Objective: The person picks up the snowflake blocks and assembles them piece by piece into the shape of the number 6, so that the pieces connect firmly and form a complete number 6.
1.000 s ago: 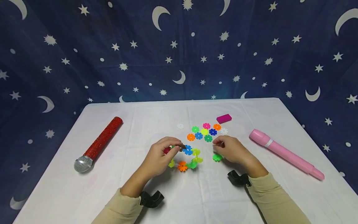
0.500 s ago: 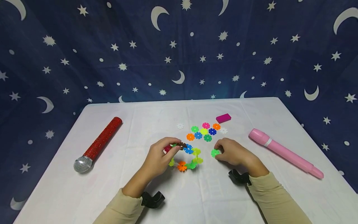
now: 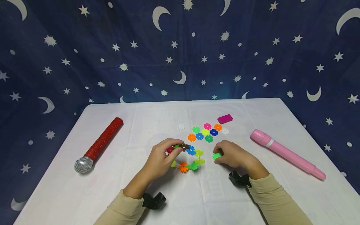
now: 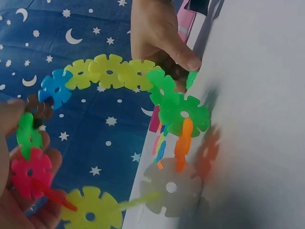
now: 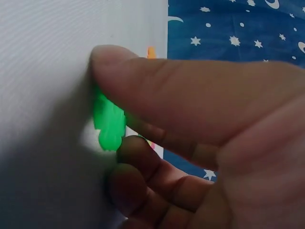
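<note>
My left hand (image 3: 161,157) pinches the brown piece of a ring of interlocking plastic flower discs (image 4: 109,71) between thumb and fingers. Blue, yellow, green, orange, clear and red discs make up the rest of this loop, which hangs open toward the right hand. In the head view its orange disc (image 3: 183,167) is at the near side. To the right of the ring, low over the white table, my right hand (image 3: 234,153) holds a loose green flower disc (image 5: 109,121) by its edge. Part of that disc is hidden behind the thumb.
Beyond the hands lies a group of loose flower discs (image 3: 205,132), with a magenta block (image 3: 225,119) behind it. A red glitter microphone (image 3: 98,145) is at the left. On the right lies a pink marker-shaped tube (image 3: 288,155). A starry cloth hangs behind the table.
My right fingers have closed on the green disc and drawn it slightly left and up from where it lay. The left hand and ring have hardly moved.
</note>
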A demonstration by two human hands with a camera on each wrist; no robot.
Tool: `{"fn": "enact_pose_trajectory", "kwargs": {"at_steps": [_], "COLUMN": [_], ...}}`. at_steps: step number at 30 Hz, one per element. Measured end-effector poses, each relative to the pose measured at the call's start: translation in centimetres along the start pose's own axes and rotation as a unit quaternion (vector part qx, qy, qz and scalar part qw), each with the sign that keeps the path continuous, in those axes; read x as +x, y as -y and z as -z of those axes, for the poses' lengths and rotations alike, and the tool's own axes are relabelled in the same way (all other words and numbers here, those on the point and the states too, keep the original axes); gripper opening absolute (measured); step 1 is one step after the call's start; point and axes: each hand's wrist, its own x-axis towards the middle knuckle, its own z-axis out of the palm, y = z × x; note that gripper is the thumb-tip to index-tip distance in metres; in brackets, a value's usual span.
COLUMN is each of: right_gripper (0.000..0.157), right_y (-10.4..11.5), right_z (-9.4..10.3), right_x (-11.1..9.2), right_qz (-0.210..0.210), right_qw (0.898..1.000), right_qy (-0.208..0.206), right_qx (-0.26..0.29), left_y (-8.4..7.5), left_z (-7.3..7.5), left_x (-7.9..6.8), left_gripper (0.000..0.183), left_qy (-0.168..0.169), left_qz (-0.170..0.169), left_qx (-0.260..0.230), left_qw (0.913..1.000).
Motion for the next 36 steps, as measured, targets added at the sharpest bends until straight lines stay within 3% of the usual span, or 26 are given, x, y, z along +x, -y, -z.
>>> {"fn": "enact_pose_trajectory", "kwargs": {"at_steps": [7,11,14,17,20,23,36], "right_gripper": [0.023,0.025,0.026,0.026,0.027,0.028,0.027], "right_y": [0.1,0.6,1.6,2.9,4.1,4.9,5.4], "right_z": [0.1,0.5,0.7,0.9,0.8,0.5,-0.1], "right_x": [-0.1,-0.5,-1.1,-1.8,-2.4,-2.6,-2.3], "right_qz": [0.009,0.049,0.108,0.162,0.198,0.216,0.211], "right_qw": [1.000,0.994,0.976,0.950,0.929,0.917,0.924], "right_qy": [-0.003,-0.059,-0.126,-0.175,-0.188,-0.178,-0.156], "right_qx": [0.019,0.081,0.141,0.201,0.251,0.283,0.280], "left_y": [0.6,0.5,0.4,0.2,0.0,-0.1,-0.4], "left_z": [-0.1,-0.2,-0.3,-0.4,-0.5,-0.6,-0.7], "left_x": [-0.2,-0.3,-0.2,-0.2,-0.2,-0.2,-0.2], "left_gripper": [0.026,0.032,0.035,0.034,0.034,0.033,0.035], "left_qy": [0.002,0.008,0.009,0.002,-0.005,-0.006,0.010], "left_qz": [-0.084,-0.096,-0.100,-0.109,-0.117,-0.120,-0.117], "left_qx": [0.030,0.039,0.038,0.026,0.012,0.006,0.007], "left_qw": [0.9960,0.9946,0.9943,0.9937,0.9931,0.9927,0.9930]}}
